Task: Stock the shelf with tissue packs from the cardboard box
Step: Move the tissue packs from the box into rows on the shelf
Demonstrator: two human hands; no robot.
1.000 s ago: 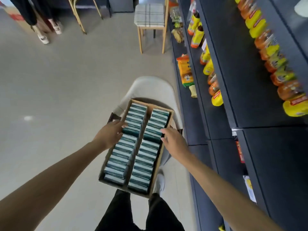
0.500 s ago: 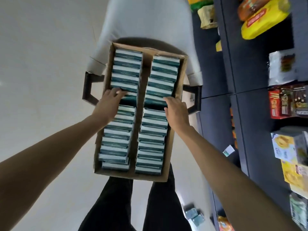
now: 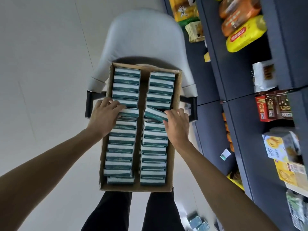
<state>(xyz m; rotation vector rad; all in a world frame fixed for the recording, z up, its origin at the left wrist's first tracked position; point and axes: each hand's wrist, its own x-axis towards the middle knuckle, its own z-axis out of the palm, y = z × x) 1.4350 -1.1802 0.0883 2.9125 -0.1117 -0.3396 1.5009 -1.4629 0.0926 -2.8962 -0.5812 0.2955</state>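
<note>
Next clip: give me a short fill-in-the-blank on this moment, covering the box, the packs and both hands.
1. The cardboard box rests on the seat of a pale ____.
2. The tissue packs stand in ____ rows inside the box.
3. The right hand grips a tilted pack in the ____ row.
4. The left hand holds a pack in the ____ row.

Missing words: chair; two; right; left
</note>
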